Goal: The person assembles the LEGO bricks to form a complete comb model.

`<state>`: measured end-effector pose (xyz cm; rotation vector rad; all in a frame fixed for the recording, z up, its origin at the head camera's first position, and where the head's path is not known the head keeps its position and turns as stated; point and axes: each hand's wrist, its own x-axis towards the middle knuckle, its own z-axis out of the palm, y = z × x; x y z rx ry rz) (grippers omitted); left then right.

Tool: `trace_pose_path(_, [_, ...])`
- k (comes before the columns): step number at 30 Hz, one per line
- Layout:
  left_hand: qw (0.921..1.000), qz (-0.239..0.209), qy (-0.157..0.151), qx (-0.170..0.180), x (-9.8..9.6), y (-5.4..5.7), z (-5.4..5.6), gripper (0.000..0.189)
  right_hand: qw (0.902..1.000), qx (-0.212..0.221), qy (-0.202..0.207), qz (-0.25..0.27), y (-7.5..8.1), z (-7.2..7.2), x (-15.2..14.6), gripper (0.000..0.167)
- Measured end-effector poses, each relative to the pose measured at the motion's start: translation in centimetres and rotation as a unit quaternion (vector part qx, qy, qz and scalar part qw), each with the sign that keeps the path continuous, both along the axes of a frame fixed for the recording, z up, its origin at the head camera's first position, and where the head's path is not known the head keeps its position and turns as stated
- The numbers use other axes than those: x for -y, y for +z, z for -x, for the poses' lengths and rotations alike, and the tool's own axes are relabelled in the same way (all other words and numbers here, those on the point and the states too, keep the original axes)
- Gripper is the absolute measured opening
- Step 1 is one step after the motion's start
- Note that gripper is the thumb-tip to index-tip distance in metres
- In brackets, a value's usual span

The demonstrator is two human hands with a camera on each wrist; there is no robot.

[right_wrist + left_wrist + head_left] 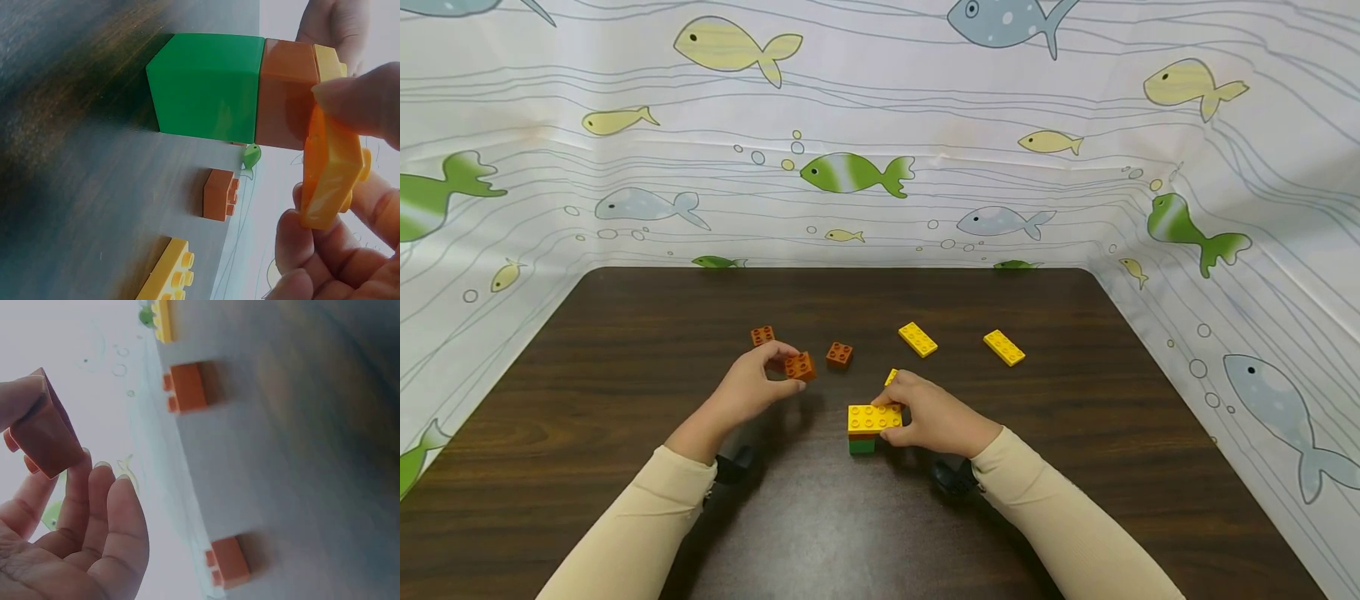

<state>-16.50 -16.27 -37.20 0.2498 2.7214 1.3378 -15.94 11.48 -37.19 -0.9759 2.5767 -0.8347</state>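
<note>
Thumb and fingers of the left hand (748, 387) pinch a small orange-brown building brick (801, 367), lifted off the table and tilted in the left wrist view. The right hand (936, 417) grips the right end of a flat yellow brick (865, 419), thumb and fingers on its opposite sides. That yellow brick sits on top of a small stack: an orange-brown brick (287, 94) in the middle and a green block (206, 87) at the bottom. Its right part sticks out past the stack.
Two loose orange-brown bricks, one (762, 335) behind the left hand and one (839, 355) to its right, lie on the dark wooden table (625, 500). Two flat yellow bricks (917, 339) lie farther back right; another yellow piece (891, 377) is partly hidden by the right hand.
</note>
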Motion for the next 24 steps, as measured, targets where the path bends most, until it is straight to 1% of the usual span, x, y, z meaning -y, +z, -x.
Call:
trace_pose_path(16, [0.9972, -0.026, -0.07, -0.006, -2.8, 0.8, -1.9, 0.04, 1.0, 0.005, 0.0, 0.003, 0.1, 0.1, 0.0, 0.032])
trace_pose_path(24, [0.9954, -0.029, -0.091, -0.002, -3.8, 0.7, -2.4, 0.039, 0.9999, 0.009, 0.004, 0.01, 0.2, 0.0, 0.0, 0.031])
